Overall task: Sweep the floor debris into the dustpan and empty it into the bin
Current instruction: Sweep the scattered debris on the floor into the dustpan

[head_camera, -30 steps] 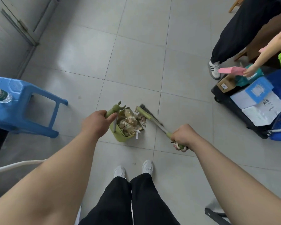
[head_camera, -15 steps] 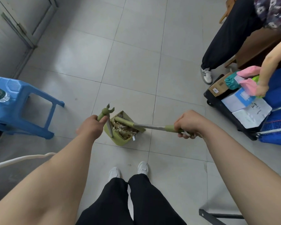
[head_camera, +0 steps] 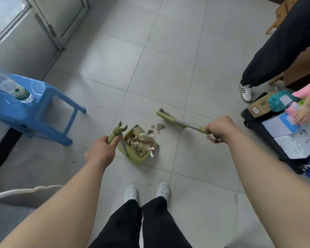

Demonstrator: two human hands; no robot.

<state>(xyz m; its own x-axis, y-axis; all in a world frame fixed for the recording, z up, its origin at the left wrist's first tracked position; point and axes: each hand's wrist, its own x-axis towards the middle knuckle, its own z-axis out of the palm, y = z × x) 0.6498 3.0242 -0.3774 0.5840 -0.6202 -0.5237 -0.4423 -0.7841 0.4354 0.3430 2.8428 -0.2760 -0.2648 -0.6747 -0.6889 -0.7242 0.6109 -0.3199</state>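
An olive-green dustpan is set on the grey tiles at mid-scene, its fork-topped handle raised upright. It is heaped with pale brown scraps. A few loose pieces are scattered just beyond its far-right lip. A green-headed, metal-shafted broom is slanted just right of them, with its bristles lowered to the floor.

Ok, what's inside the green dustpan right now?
A heap of tan paper scraps fills the dustpan, with a white slip at its right edge. The heap covers the pan's bottom, so anything beneath is hidden. A few loose scraps lie outside on the floor.
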